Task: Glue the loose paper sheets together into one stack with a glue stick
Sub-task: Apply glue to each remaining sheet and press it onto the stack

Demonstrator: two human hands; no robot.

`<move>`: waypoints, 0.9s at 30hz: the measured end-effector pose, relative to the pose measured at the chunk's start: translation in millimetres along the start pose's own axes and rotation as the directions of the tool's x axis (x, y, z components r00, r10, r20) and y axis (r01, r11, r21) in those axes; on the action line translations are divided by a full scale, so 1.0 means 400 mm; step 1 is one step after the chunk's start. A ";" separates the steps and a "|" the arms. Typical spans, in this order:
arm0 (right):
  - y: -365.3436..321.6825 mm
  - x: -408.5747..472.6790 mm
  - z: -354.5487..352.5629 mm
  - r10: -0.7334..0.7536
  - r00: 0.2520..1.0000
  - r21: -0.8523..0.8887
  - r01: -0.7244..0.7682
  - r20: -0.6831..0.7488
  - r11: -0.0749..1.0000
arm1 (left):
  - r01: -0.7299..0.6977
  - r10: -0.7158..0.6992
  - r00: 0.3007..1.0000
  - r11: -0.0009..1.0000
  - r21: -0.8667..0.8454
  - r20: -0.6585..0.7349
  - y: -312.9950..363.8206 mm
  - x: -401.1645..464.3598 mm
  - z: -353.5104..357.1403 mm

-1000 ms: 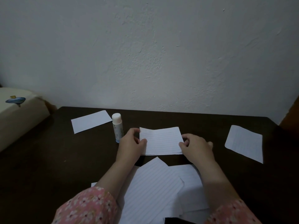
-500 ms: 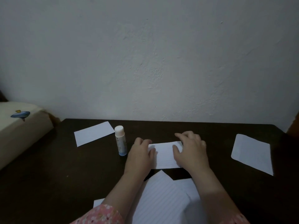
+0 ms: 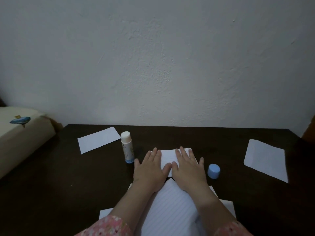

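Observation:
A small stack of lined white paper (image 3: 167,157) lies on the dark table (image 3: 51,193) in the middle. My left hand (image 3: 150,169) and my right hand (image 3: 187,167) press flat on it side by side, fingers straight. The uncapped glue stick (image 3: 127,149) stands upright just left of my left hand. Its blue cap (image 3: 213,171) lies to the right of my right hand. One loose sheet (image 3: 98,141) lies at the back left, another (image 3: 265,160) at the right. More lined sheets (image 3: 170,212) lie overlapped near the front edge, under my forearms.
A grey-white wall (image 3: 162,65) rises right behind the table's far edge. A cream cushion or mattress (image 3: 18,133) with a blue print sits off the table's left side. A brown wooden piece (image 3: 309,132) shows at the far right.
Both hands went from pinching the stack's side edges to lying flat on top of it. The blue cap, hidden before, now shows beside my right hand. The view tilted upward.

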State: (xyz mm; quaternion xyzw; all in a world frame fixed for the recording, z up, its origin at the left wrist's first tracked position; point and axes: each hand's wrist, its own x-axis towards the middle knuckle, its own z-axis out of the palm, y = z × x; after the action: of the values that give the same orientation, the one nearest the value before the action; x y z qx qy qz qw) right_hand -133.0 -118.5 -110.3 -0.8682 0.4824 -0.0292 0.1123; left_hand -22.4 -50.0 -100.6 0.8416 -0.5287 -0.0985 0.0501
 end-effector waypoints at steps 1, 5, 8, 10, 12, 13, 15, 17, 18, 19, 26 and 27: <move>-0.002 -0.001 0.000 0.036 0.999 0.018 -0.035 -0.003 0.999 | 0.028 -0.028 1.000 1.000 -0.006 -0.007 0.002 0.000 0.001; -0.006 -0.005 -0.001 0.146 0.989 0.054 -0.145 0.000 0.988 | 0.097 -0.097 0.995 0.995 -0.015 -0.002 0.014 -0.009 0.003; -0.007 -0.004 -0.004 0.148 0.989 0.056 -0.150 0.028 0.987 | 0.087 -0.086 0.996 0.996 -0.013 0.014 0.013 -0.006 -0.004; -0.006 -0.002 -0.010 0.140 0.989 0.054 -0.143 0.046 0.988 | 0.038 -0.036 0.998 0.999 -0.038 0.053 -0.002 -0.004 -0.021; -0.002 -0.002 -0.016 0.127 0.990 0.048 -0.129 0.059 0.990 | -0.030 0.038 0.995 0.996 -0.085 0.094 -0.032 -0.009 -0.042; 0.002 -0.002 -0.017 0.118 0.991 0.049 -0.122 0.065 0.991 | -0.061 0.072 0.992 0.993 -0.105 0.106 -0.046 -0.015 -0.052; 0.008 -0.005 -0.015 0.099 0.993 0.041 -0.102 0.069 0.994 | -0.096 0.109 0.988 0.988 -0.117 0.106 -0.063 -0.027 -0.061; 0.010 -0.008 -0.011 0.087 0.994 0.014 -0.088 0.067 0.996 | -0.097 0.105 0.992 0.991 -0.096 0.076 -0.066 -0.038 -0.059; 0.009 -0.008 -0.010 0.089 0.994 0.009 -0.090 0.069 0.996 | -0.098 0.102 0.993 0.992 -0.080 0.055 -0.065 -0.044 -0.053; 0.008 -0.008 -0.011 0.095 0.993 0.011 -0.096 0.072 0.995 | -0.102 0.104 0.994 0.992 -0.072 0.024 -0.067 -0.050 -0.046; 0.010 -0.019 -0.015 0.086 0.994 0.088 -0.080 -0.065 0.993 | -0.022 -0.284 0.868 0.797 -0.603 -0.408 -0.143 -0.088 -0.070; 0.010 -0.020 -0.018 0.088 0.994 0.096 -0.081 -0.068 0.992 | -0.001 -0.360 0.838 0.751 -0.660 -0.411 -0.151 -0.085 -0.072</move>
State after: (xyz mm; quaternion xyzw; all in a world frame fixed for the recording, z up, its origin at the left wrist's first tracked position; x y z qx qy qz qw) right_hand -141.6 -114.9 -103.7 -0.8392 0.5206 -0.0782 0.1361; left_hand 22.7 6.4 -80.1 0.8170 -0.3431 -0.0478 0.4609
